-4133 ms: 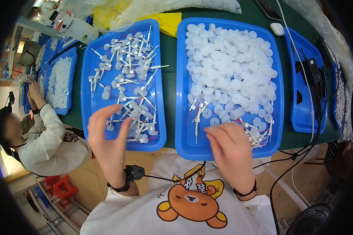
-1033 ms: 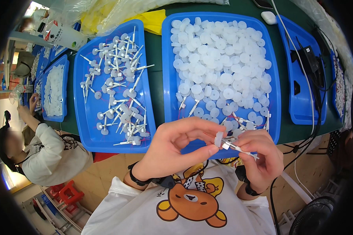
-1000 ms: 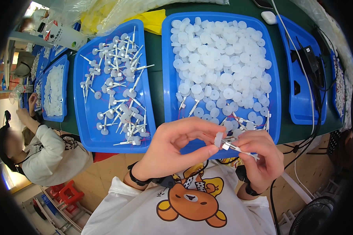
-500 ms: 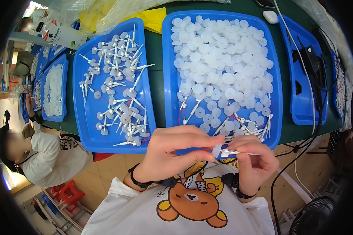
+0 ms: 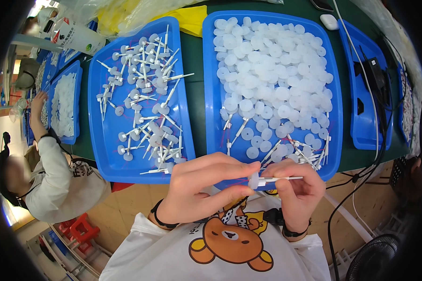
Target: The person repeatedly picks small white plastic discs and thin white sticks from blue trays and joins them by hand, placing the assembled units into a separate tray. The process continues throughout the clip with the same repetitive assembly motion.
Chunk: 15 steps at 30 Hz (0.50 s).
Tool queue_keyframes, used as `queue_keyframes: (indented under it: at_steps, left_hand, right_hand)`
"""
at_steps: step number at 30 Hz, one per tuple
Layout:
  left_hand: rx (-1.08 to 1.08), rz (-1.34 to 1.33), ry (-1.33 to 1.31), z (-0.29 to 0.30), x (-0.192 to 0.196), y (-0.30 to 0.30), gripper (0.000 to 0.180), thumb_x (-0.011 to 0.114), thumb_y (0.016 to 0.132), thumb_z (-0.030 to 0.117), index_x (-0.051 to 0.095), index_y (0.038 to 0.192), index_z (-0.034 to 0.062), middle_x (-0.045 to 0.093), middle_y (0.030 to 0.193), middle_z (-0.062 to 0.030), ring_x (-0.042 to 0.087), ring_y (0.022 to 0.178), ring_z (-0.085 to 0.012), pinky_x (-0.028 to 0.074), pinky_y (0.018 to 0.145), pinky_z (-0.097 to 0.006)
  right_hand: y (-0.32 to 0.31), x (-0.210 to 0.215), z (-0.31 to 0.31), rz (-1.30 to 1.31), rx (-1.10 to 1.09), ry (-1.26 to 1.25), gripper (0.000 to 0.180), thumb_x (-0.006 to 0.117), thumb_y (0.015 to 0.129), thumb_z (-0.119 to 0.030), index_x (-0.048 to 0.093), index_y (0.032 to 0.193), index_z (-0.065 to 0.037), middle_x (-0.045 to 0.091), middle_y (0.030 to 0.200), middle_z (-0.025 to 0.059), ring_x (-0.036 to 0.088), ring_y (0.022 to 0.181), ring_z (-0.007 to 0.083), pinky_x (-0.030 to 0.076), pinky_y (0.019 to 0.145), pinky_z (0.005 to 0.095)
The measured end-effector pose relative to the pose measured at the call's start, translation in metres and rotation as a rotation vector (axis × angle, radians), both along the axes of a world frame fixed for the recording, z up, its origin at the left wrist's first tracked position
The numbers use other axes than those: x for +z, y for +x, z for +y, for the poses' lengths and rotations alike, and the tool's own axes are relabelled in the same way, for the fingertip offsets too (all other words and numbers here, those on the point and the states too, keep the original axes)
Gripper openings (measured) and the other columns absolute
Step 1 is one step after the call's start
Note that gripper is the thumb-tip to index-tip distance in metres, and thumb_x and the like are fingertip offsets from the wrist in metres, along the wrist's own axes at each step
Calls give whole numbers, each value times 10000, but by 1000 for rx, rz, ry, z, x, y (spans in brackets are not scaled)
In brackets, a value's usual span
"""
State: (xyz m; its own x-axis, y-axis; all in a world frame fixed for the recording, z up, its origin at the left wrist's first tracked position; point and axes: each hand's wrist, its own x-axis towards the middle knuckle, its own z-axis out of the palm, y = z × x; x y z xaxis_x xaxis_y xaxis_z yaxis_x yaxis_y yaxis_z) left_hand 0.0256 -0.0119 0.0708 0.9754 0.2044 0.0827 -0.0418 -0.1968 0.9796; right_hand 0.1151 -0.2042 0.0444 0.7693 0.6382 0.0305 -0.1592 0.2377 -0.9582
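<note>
**Cap and stick: push them straight together**

The cap [image 5: 253,181] is a small white round disc. It sits between my left hand [image 5: 202,187] and my right hand [image 5: 297,189], low in the picture, just in front of the near edge of the right tray [image 5: 211,98]. My left thumb and first fingers are pinched on the cap. My right fingers are pinched on the thin white stick [image 5: 279,178], and its end touches the cap.

I think the step in hand is pressing the stick into the cap. To do it well, I would keep the stick level and aimed at the middle of the cap. I would press softly, because a thin stick may bend. I would hold both hands close to my chest so they stay steady.

The left tray [image 5: 96,117] holds many joined pieces. The right tray holds loose caps and a few sticks near its front.
</note>
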Motion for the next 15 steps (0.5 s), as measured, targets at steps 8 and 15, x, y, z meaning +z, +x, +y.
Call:
queue_keyframes:
  at_steps: [8, 15]
  left_hand:
    - [152, 11, 56, 7, 1, -19, 404, 829, 755, 26, 726, 1145, 9, 723, 1009, -131, 699, 904, -235, 566, 750, -305]
    - [300, -27, 242, 39, -1, -39, 380, 782, 741, -47, 697, 1111, -22, 716, 1092, -148, 692, 972, -264, 538, 848, -341]
  right_hand:
    - [-2, 9, 11, -208, 157, -145, 568, 635, 928, -87, 420, 1412, 118, 629, 1259, 262, 653, 1080, 273, 491, 968, 367]
    - [-3, 10, 17, -281, -13, -267, 447, 649, 894, -32, 520, 1306, 83, 663, 1179, 207, 648, 1015, 269, 487, 928, 375]
